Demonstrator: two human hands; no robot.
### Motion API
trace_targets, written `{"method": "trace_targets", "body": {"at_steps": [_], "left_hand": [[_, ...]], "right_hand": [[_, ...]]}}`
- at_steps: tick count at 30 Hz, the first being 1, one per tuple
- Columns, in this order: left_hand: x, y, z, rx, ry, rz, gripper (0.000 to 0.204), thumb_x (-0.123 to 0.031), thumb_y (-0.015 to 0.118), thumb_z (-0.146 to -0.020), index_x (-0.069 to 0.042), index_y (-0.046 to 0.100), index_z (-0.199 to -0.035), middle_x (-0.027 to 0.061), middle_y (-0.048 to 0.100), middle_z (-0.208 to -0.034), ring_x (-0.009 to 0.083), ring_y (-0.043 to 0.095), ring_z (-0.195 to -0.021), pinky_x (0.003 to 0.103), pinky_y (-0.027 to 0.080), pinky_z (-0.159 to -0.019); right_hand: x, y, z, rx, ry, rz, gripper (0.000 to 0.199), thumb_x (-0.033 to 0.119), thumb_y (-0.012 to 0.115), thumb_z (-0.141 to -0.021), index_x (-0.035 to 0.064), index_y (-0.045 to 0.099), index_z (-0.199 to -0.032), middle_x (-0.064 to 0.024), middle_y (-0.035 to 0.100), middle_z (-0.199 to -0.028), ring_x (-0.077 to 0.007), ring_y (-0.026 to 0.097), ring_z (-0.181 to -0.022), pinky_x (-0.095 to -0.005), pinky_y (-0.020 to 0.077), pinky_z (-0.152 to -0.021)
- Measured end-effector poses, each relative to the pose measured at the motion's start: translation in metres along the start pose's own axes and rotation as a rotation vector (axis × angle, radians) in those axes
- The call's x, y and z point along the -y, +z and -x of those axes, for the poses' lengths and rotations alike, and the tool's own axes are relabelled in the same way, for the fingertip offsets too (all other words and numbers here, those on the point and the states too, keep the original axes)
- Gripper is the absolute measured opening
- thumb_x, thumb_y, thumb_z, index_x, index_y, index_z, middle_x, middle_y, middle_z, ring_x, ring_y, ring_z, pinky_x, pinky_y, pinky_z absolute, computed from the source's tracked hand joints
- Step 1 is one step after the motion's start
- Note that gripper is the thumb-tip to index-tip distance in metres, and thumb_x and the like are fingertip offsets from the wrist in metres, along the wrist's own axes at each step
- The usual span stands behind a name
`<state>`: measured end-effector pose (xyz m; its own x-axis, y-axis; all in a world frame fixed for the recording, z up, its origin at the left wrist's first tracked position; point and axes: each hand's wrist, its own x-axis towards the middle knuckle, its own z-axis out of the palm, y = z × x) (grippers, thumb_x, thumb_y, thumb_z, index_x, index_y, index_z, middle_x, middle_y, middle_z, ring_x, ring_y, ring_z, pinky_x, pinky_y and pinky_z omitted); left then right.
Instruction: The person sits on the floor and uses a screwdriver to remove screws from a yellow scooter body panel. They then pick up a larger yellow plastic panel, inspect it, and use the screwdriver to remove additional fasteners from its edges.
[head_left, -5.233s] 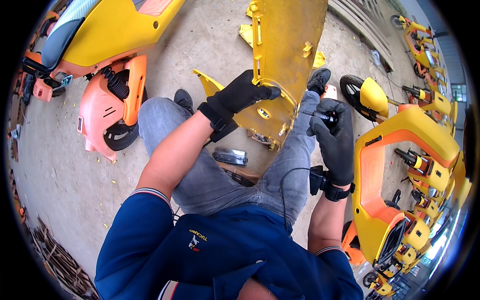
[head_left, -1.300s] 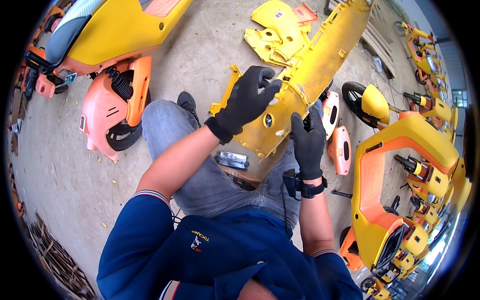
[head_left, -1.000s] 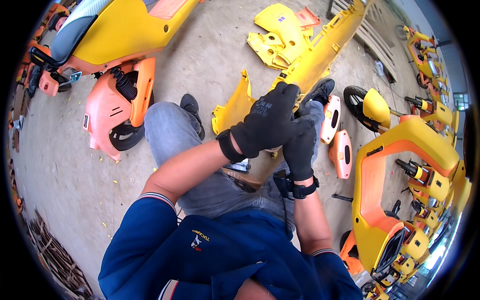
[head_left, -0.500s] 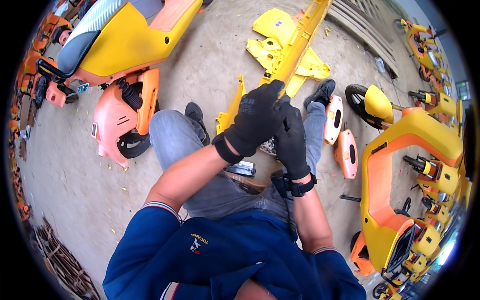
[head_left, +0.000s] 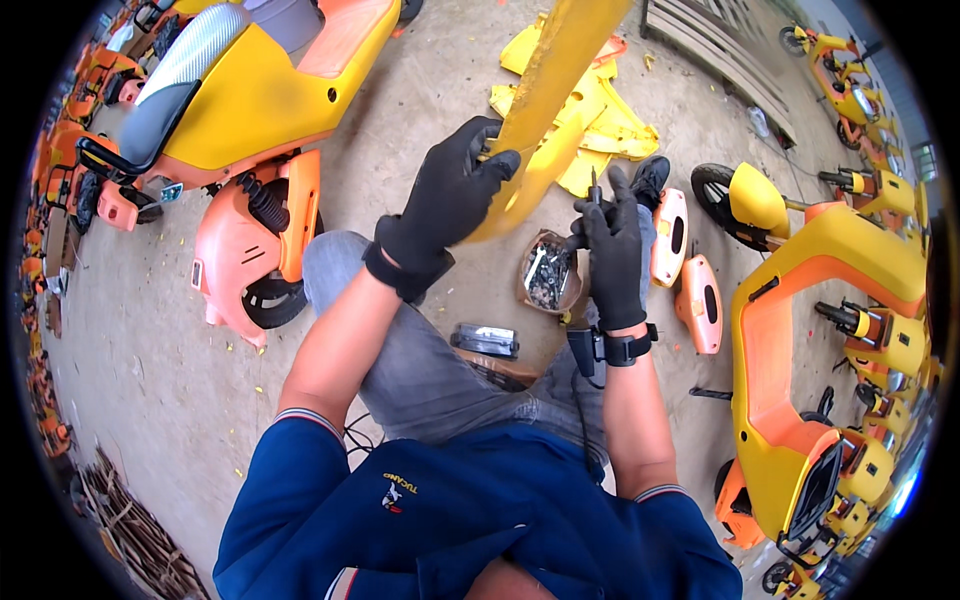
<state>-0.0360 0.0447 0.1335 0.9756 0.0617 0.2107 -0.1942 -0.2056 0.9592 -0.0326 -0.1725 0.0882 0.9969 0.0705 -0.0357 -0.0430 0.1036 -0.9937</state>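
My left hand (head_left: pixel 455 190), in a black glove, is closed round the edge of a long yellow plastic panel (head_left: pixel 545 85), which stands tilted and rises past the top of the view. Part of the panel is blurred. To the right, my gloved right hand (head_left: pixel 613 255) grips a slim dark screwdriver (head_left: pixel 595 187), its tip pointing away from me; most of the handle is hidden by the fingers. Between my legs sits an open cardboard box (head_left: pixel 565 302) holding screws and small metal pieces. Nearer to me lies a clear-topped case (head_left: pixel 485 340).
Yellow body panels (head_left: pixel 610 120) are piled ahead on the concrete floor. A yellow and pink scooter body (head_left: pixel 240 100) stands at left, another scooter frame (head_left: pixel 755 340) at right. Two pink oval covers (head_left: pixel 699 305) lie by my right foot. A wooden pallet (head_left: pixel 715 60) is far right.
My hands have drawn apart. The left has moved left with the panel, which is now turned and lifted nearer. The right has come away from it, and the box of screws is uncovered.
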Motion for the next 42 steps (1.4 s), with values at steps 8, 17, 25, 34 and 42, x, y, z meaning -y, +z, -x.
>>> {"method": "trace_targets", "body": {"at_steps": [8, 17, 25, 34, 42], "left_hand": [[0.048, -0.007, -0.017, 0.208, -0.157, 0.215, 0.031, -0.022, 0.067, -0.09, -0.003, 0.06, -0.113, 0.0, 0.063, -0.09, 0.0051, 0.055, -0.077, 0.023, 0.044, -0.07], [0.056, -0.014, -0.021, 0.0, -0.163, 0.448, 0.021, -0.011, 0.064, -0.091, -0.001, 0.06, -0.109, 0.0036, 0.066, -0.09, 0.0062, 0.059, -0.075, 0.021, 0.047, -0.067], [0.068, -0.045, -0.023, -0.407, -0.033, 0.517, 0.015, -0.004, 0.062, -0.087, 0.001, 0.061, -0.101, 0.0043, 0.067, -0.088, 0.0097, 0.062, -0.074, 0.024, 0.05, -0.067], [0.057, -0.051, -0.024, -0.449, 0.163, 0.64, 0.015, -0.007, 0.059, -0.089, 0.002, 0.062, -0.1, 0.0047, 0.066, -0.093, 0.013, 0.062, -0.088, 0.027, 0.049, -0.081], [0.04, -0.038, -0.026, -0.221, 0.067, 1.203, 0.033, -0.006, 0.051, -0.089, 0.003, 0.058, -0.12, 0.0121, 0.06, -0.128, 0.027, 0.055, -0.122, 0.043, 0.04, -0.108]], "right_hand": [[-0.031, -0.031, -0.016, -0.1, 0.122, -0.214, 0.022, 0.017, 0.062, -0.094, 0.0009, 0.057, -0.108, -0.003, 0.058, -0.08, -0.0102, 0.057, -0.068, -0.0249, 0.05, -0.059], [-0.039, 0.001, -0.036, 0.003, 0.156, -0.159, 0.029, 0.029, 0.054, -0.101, 0.0024, 0.064, -0.098, -0.0005, 0.056, -0.075, -0.0082, 0.053, -0.062, -0.0245, 0.0496, -0.06], [-0.068, -0.005, -0.032, 0.05, 0.266, -0.068, 0.027, 0.023, 0.056, -0.098, 0.0024, 0.068, -0.111, -0.0035, 0.062, -0.086, -0.0071, 0.053, -0.063, -0.0222, 0.0479, -0.058], [-0.124, -0.015, -0.015, 0.103, 0.633, -0.311, 0.043, 0.044, 0.062, -0.095, 0.0035, 0.059, -0.11, -0.0064, 0.066, -0.089, -0.0058, 0.049, -0.056, -0.0221, 0.0456, -0.051], [-0.12, -0.018, -0.02, 0.13, 0.598, -1.36, 0.026, 0.037, 0.063, -0.096, 0.0125, 0.059, -0.103, 0.005, 0.039, -0.064, -0.0057, 0.037, -0.055, -0.0222, 0.0349, -0.052]]}}
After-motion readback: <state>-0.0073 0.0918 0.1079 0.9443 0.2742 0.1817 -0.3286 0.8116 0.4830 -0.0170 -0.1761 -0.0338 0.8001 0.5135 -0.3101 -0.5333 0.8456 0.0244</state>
